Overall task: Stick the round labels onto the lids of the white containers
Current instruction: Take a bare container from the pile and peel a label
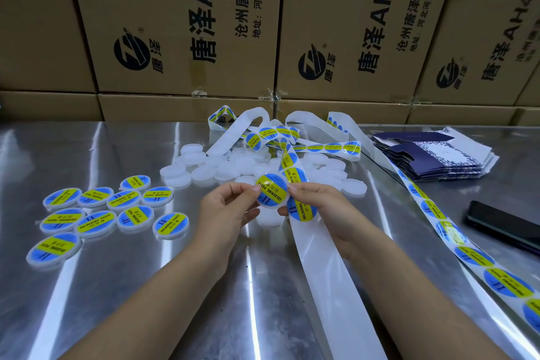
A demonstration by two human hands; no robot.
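Observation:
My left hand (230, 207) and my right hand (318, 210) hold a white round container (270, 193) between them at the table's middle, fingertips on its rim. A blue and yellow round label covers its lid. My right hand also grips the white backing strip (318, 254), which bears another label (302, 212) just under the container. Behind lies a heap of unlabelled white containers (222, 166). At the left sit several labelled containers (96, 210).
A long label strip (467, 254) runs down the right side of the shiny metal table (146, 286). A black phone (502, 223) lies at the right, a stack of flat dark blue cartons (432, 155) behind it. Cardboard boxes (175, 23) wall off the back.

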